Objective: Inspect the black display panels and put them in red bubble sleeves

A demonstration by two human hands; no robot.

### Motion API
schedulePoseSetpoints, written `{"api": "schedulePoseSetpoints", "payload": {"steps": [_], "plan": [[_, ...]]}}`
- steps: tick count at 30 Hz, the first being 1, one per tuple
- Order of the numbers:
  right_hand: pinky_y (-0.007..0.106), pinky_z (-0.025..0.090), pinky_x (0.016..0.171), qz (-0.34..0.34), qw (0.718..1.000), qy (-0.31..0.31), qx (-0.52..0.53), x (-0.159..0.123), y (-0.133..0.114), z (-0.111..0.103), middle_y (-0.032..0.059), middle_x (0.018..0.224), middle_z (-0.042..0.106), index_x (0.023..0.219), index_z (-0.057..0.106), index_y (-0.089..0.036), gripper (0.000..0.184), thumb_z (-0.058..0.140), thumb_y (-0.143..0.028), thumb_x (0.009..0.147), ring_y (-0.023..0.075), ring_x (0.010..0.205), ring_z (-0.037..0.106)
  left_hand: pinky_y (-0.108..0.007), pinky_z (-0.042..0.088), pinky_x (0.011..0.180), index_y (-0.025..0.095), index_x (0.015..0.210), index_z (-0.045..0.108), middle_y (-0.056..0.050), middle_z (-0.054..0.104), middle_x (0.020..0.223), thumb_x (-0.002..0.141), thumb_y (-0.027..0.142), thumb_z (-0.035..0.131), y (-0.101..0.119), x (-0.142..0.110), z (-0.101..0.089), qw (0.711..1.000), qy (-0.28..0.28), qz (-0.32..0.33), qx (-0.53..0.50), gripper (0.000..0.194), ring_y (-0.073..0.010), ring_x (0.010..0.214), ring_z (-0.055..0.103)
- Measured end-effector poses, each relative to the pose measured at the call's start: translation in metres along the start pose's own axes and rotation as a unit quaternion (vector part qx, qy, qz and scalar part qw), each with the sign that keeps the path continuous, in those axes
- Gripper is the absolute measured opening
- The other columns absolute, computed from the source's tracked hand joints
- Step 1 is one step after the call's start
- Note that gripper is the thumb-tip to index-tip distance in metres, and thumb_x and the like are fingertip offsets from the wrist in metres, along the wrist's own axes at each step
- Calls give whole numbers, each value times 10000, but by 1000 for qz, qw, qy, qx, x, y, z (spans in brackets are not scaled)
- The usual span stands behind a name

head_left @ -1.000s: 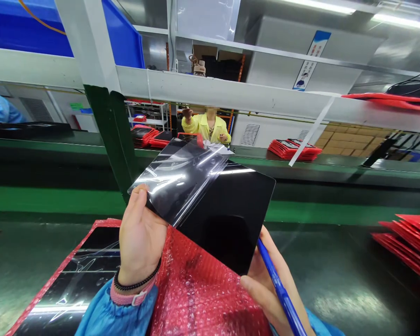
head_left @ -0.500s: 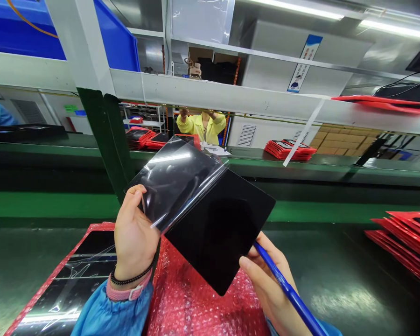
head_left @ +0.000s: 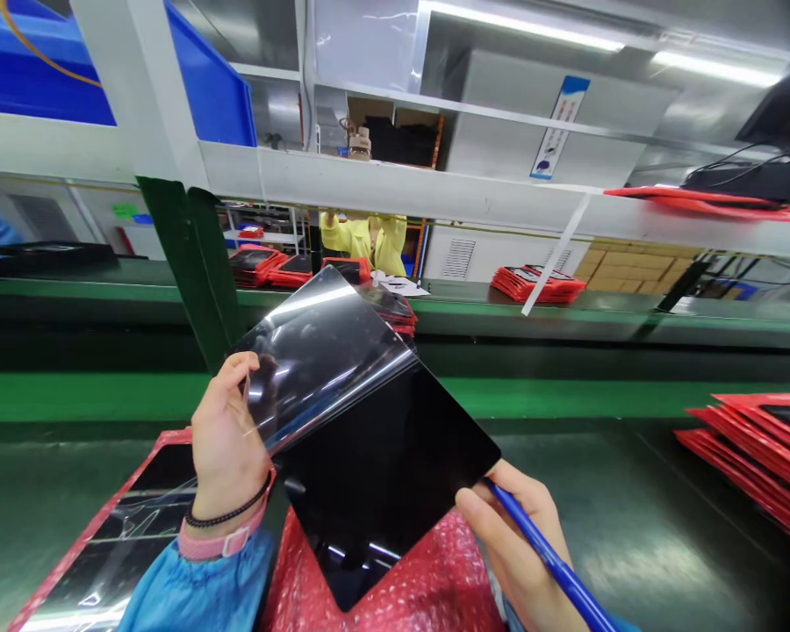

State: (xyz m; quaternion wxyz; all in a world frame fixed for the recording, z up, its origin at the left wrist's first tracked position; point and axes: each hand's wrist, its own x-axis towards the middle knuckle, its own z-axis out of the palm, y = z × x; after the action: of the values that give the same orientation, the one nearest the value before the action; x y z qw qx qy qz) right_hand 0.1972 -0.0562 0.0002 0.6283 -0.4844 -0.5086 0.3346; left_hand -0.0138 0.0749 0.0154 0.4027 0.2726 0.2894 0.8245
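Observation:
A flat black screen panel is held up, tilted, in front of me. Clear plastic film lies over its upper left part, with a bright curled edge across the middle. My left hand is closed at the left side, thumb and fingers pinching the film; whether it also grips the panel there I cannot tell. At the panel's right corner, my right hand grips the edge between thumb and fingers. A blue pen also sits in that hand, pointing back toward me.
Red bubble wrap lies below the panel. To the left is a film-covered black panel on red wrap. A stack of red-wrapped panels stands at right. A white shelf beam crosses ahead; beyond it is a person in yellow.
The panel has shifted a little left and down and turned so that more of its lower black face and light reflections show. Both hands keep their hold.

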Motion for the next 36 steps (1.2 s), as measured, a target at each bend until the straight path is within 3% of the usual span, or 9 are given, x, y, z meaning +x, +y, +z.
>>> {"api": "schedulePoseSetpoints", "payload": {"steps": [2, 7, 12, 17, 23, 25, 29, 33, 36], "plan": [[250, 362, 472, -2, 1000, 1, -9, -2, -3, 1, -50, 468, 423, 584, 605, -203, 299, 695, -429, 758, 102, 448, 366, -279, 415, 906, 192, 616, 668, 18, 632, 754, 676, 153, 616, -1, 3, -1, 1000, 5, 3, -4, 88, -150, 843, 556], [330, 494, 618, 1, 999, -46, 23, -6, -10, 7, 10, 487, 634, 724, 712, -223, 270, 609, -441, 846, 192, 478, 602, -278, 408, 889, 152, 642, 637, 26, 634, 747, 694, 150, 604, -4, 8, -6, 1000, -4, 13, -11, 61, -125, 818, 562], [343, 500, 570, 32, 994, -84, 68, -9, -7, 5, 50, 575, 711, 768, 739, -214, 325, 578, -478, 869, 231, 504, 677, -235, 421, 862, 155, 645, 594, 57, 645, 746, 796, 87, 598, -6, 8, -10, 998, -32, 58, 0, 165, -92, 803, 578], [444, 514, 763, 106, 987, -43, 112, -14, 5, 0, 52, 523, 700, 870, 689, -202, 344, 564, -523, 861, 287, 617, 716, -193, 433, 818, 150, 645, 611, 64, 657, 746, 823, 70, 596, -3, 7, -12, 995, -52, 82, 23, 196, -76, 795, 581], [397, 522, 579, 213, 950, -123, 191, -13, 4, -3, 71, 563, 712, 813, 655, -172, 379, 599, -547, 822, 274, 512, 691, -202, 465, 685, 183, 596, 599, 48, 608, 694, 725, 97, 597, -1, 10, -14, 995, -70, 66, 41, 155, -104, 711, 558], [390, 520, 599, 226, 959, -89, 146, -12, 4, -4, 57, 598, 709, 797, 679, -181, 400, 650, -580, 771, 262, 554, 688, -208, 471, 682, 196, 581, 594, 38, 596, 702, 696, 155, 613, 2, 7, -12, 994, -93, 39, 47, 124, -120, 716, 555], [405, 487, 830, 153, 988, 33, -8, -9, 6, -6, 58, 830, 727, 723, 747, -230, 459, 733, -676, 616, 286, 866, 659, -202, 454, 628, 200, 531, 590, 24, 568, 664, 655, 216, 633, 14, -7, -6, 987, -139, 12, 78, 133, -133, 688, 548], [441, 441, 943, 134, 990, 47, -11, -7, 8, -4, 72, 971, 729, 836, 770, -265, 463, 712, -682, 642, 320, 1024, 622, -179, 400, 518, 194, 541, 608, 29, 570, 638, 652, 253, 649, 24, -22, 0, 980, -167, -57, 97, 132, -104, 592, 496], [424, 453, 945, 111, 992, 52, -12, -9, 7, -3, 66, 1014, 725, 888, 763, -275, 440, 707, -655, 674, 307, 1040, 622, -170, 444, 607, 199, 597, 683, 16, 663, 724, 679, 281, 652, 25, -29, 0, 973, -197, -71, 95, 120, -117, 681, 572]]}}
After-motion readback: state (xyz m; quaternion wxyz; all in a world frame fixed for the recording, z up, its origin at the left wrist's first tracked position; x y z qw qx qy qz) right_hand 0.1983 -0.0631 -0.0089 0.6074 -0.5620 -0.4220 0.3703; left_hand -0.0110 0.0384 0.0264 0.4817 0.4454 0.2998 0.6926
